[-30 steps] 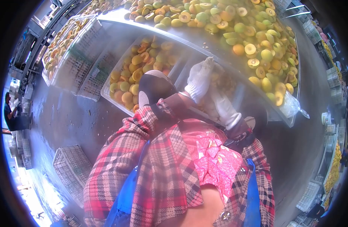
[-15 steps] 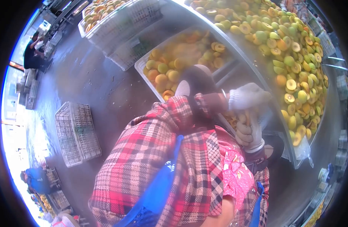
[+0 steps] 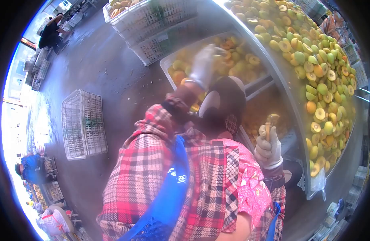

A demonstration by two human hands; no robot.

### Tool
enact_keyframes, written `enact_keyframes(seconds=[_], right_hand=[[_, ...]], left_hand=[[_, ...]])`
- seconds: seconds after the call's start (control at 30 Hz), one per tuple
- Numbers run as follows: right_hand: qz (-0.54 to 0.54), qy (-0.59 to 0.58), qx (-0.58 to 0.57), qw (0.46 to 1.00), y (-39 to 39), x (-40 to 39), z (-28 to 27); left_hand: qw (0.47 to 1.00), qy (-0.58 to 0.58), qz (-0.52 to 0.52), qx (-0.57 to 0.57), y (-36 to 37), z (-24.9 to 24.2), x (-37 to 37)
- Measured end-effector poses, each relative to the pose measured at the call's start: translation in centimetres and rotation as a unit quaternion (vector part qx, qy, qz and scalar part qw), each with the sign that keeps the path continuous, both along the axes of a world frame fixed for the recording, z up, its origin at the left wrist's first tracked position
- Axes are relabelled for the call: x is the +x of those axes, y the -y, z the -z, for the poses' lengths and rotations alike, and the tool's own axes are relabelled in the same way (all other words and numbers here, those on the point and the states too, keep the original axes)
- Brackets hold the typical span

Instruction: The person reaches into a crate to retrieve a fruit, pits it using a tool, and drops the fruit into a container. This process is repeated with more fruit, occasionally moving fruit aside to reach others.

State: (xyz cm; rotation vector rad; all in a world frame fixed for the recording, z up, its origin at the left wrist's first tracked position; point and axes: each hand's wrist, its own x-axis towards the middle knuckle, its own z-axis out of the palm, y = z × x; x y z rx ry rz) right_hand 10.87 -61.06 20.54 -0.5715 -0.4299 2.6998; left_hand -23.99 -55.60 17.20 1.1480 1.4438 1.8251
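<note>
Currently, the right hand point(image 3: 268, 149) grips a small tool point(image 3: 268, 131), tip upward, beside a table point(image 3: 282, 80) heaped with halved fruit point(image 3: 325, 89). The left hand point(image 3: 204, 66), blurred, is over a fruit crate point(image 3: 167, 73); its grasp cannot be told.

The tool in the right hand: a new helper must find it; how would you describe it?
Find the big table heaped with fruit, on the right of the view. Just left of its rim is the gloved right hand, and the tool stands up from its fist. Unlike the rounded fruit nearby, it is a slim brown stick with a broader end.
</note>
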Motion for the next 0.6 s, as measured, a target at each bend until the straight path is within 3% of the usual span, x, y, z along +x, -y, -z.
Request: enact_keyframes(seconds=[0.03, 0.1, 0.17, 0.23, 0.3, 0.37, 0.4, 0.43, 0.47, 0.5, 0.53, 0.6], right_hand=[[0.016, 0.0, -0.011, 1.0, 0.0, 0.3, 0.4], [0.026, 0.017, -0.02, 0.999, 0.1, 0.3, 0.6], [0.039, 0.065, -0.026, 0.997, 0.4, 0.5, 0.6], [0.034, 0.07, -0.043, 0.996, 0.3, 0.7, 1.0], [0.056, 0.119, -0.048, 0.99, 0.4, 0.6, 1.0], [0.052, 0.167, -0.049, 0.983, 0.6, 1.1, 1.9], [0.043, 0.234, -0.022, 0.971, 0.5, 0.8, 1.7], [0.036, 0.288, 0.015, 0.957, 0.5, 1.1, 1.7], [0.039, 0.292, -0.005, 0.956, 0.1, 2.0, 1.5], [0.044, 0.321, 0.048, 0.945, -0.3, 3.7, 1.2], [0.062, 0.368, 0.129, 0.919, -0.5, 4.5, 0.1], [0.11, 0.388, 0.164, 0.9, -1.6, 6.9, -0.2]], left_hand=[[0.977, -0.195, -0.089, 0.01, 0.4, 3.2, -3.0], [0.952, -0.255, -0.166, -0.032, 2.1, 7.9, -8.7], [0.94, -0.066, -0.263, -0.205, 3.2, 7.3, -10.7], [0.903, -0.205, -0.237, -0.295, 4.3, 9.2, -12.8], [0.804, -0.395, -0.177, -0.409, 4.7, 13.7, -13.9], [0.736, -0.494, -0.236, -0.398, 6.1, 11.2, -12.0], [0.742, -0.489, -0.221, -0.402, 6.2, 11.9, -13.1], [0.692, -0.55, -0.184, -0.43, 6.4, 11.4, -12.7], [0.673, -0.511, -0.136, -0.517, 6.4, 5.9, -10.0], [0.675, -0.505, -0.101, -0.529, 5.8, 6.7, -10.2], [0.662, -0.593, -0.118, -0.444, 6.1, 13.7, -13.9], [0.647, -0.566, -0.1, -0.5, 5.2, 12.2, -12.5]])
